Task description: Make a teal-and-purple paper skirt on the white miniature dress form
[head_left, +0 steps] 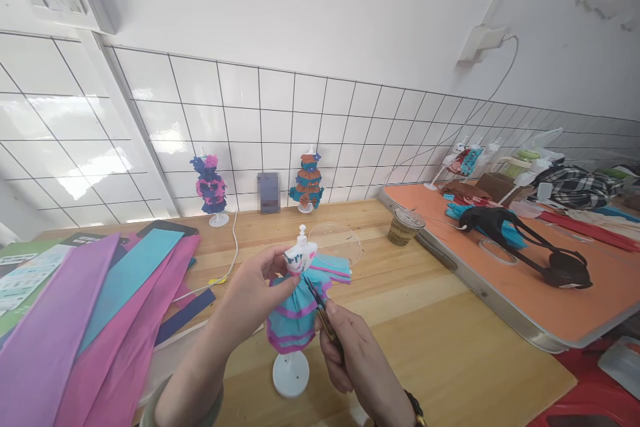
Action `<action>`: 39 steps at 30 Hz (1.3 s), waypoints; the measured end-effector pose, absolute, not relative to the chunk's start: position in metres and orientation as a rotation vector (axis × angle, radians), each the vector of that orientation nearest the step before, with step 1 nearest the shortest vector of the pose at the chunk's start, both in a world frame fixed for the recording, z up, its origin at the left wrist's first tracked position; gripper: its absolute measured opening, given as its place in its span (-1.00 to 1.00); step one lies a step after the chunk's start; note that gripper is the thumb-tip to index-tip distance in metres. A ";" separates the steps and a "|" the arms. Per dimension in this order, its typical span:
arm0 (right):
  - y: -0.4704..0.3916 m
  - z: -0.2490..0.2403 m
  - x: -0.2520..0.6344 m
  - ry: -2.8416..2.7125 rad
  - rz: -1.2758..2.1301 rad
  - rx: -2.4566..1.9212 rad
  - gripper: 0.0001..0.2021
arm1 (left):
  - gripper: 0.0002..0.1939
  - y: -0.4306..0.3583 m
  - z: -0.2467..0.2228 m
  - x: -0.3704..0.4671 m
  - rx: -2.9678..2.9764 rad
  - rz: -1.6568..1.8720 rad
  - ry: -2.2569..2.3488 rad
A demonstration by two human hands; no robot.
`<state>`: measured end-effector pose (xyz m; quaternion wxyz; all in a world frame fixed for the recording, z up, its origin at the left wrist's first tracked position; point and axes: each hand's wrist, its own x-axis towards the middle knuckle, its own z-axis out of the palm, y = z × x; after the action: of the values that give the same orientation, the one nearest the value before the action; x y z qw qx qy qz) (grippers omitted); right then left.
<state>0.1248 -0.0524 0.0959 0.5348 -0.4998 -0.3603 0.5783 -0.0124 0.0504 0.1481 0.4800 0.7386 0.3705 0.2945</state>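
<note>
A small white dress form stands on the wooden table, dressed in a blue skirt with purple-pink trim. My left hand is wrapped round the form's upper body at the waist, thumb in front. In my right hand is a pair of dark-bladed scissors, its tips against the blue cloth just below the form's bodice. Behind the form lie folded blue strips with pink edges.
Purple, blue and pink cloth strips lie at the left. Two dressed forms stand by the tiled wall, a dark rectangle between them. A lidded cup is right of centre. An orange folding table holds a black strapped item.
</note>
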 end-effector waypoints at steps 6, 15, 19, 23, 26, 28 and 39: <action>-0.055 0.095 0.127 -0.815 1.467 -1.165 -0.56 | -0.83 0.055 0.148 -0.017 1.855 0.694 0.870; -0.074 0.093 0.147 -0.971 1.459 -1.268 -0.48 | -0.93 0.067 0.142 -0.028 1.769 0.722 0.872; -0.083 0.068 0.173 -1.244 0.951 -1.734 -0.53 | -0.94 0.071 0.140 -0.031 1.726 0.712 0.822; -0.090 0.024 0.197 -1.345 0.456 -2.245 -0.53 | -0.96 0.069 0.145 -0.032 1.688 0.702 0.794; -0.094 0.001 0.205 -1.481 0.286 -2.220 -0.59 | -0.91 0.068 0.147 -0.031 1.650 0.675 0.756; -0.094 -0.001 0.204 -1.508 0.160 -2.122 -0.61 | -0.87 0.068 0.147 -0.030 1.630 0.663 0.723; -0.052 0.092 0.157 -1.253 1.288 -1.087 -0.59 | -0.80 0.056 0.151 -0.024 1.607 0.394 0.501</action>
<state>0.1568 -0.0523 0.0925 0.4973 -0.4491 -0.5176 0.5321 -0.0241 0.0564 0.1509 0.6491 0.7071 0.2205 0.1734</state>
